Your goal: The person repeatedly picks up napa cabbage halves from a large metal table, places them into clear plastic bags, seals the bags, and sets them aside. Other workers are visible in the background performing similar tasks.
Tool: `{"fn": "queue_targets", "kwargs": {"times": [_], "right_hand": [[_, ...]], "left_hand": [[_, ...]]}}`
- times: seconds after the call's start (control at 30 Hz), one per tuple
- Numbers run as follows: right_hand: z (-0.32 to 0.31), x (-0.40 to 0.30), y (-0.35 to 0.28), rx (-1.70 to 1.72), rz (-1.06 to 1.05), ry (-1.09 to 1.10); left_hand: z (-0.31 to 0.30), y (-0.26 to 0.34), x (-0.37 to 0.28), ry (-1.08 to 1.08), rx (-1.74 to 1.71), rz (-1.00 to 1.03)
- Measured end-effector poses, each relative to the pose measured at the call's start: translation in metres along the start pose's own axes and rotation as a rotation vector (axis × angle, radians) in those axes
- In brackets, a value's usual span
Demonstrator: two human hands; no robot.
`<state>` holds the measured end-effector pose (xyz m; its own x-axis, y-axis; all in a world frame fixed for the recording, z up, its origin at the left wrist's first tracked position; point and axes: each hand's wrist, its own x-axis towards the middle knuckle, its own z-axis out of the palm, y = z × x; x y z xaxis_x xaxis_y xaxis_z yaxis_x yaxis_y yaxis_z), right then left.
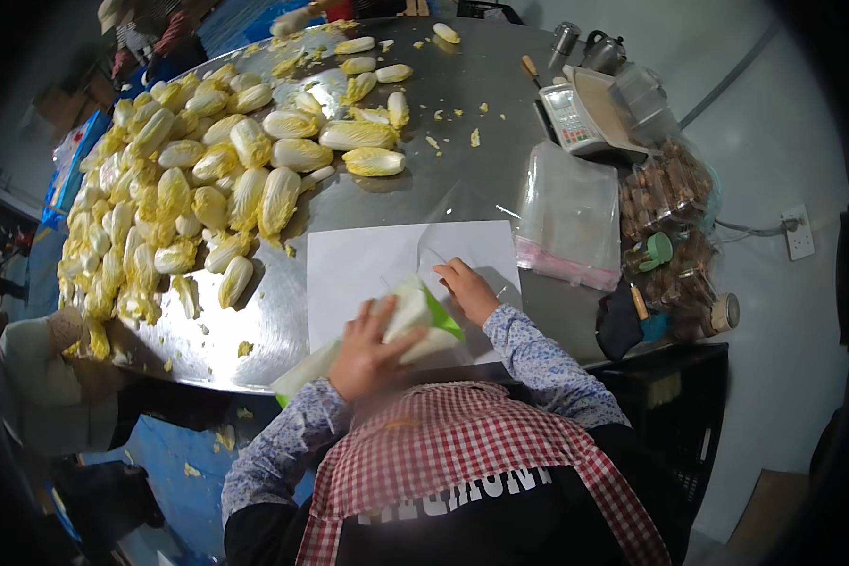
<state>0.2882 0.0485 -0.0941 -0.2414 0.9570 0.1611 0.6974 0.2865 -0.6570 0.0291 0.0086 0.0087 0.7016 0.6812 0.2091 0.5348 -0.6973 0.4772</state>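
Note:
A white sheet (354,262) lies on the steel table before me. My left hand (373,352) is over a soft white-and-green cloth or wrapper (407,311), its fingers bent onto it and blurred. The material trails down to the left past my wrist, and my palm hides part of it. On the right half of the sheet, my right hand (468,289) has thumb and forefinger together at the edge of a thin clear plastic film or bag (431,244). That film reaches beyond the sheet's far edge.
Trimmed napa cabbages (177,191) are heaped on the left of the table (467,99). Clear plastic bags (569,212) lie to the right, near a digital scale (569,117), bagged brown items (668,187) and a jar (725,313). A gloved co-worker's arm (49,339) is at left.

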Motion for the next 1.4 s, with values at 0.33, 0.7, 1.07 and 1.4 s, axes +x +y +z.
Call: {"fn": "queue_targets", "kwargs": {"times": [0.33,0.7,1.07,1.4], "right_hand": [[-0.006,0.000,-0.032,-0.073,-0.062,-0.070],[0.010,0.043,-0.082,-0.107,-0.050,-0.137],[0.024,0.054,-0.147,-0.076,-0.048,-0.152],[-0.063,0.018,-0.142,0.094,-0.210,0.291]], "left_hand": [[0.033,-0.020,-0.003,0.036,0.152,-0.182],[0.067,-0.019,0.012,0.046,0.146,-0.216],[0.089,-0.033,0.038,0.373,0.042,-0.220],[0.027,-0.042,0.061,0.481,-1.485,-0.564]]}}
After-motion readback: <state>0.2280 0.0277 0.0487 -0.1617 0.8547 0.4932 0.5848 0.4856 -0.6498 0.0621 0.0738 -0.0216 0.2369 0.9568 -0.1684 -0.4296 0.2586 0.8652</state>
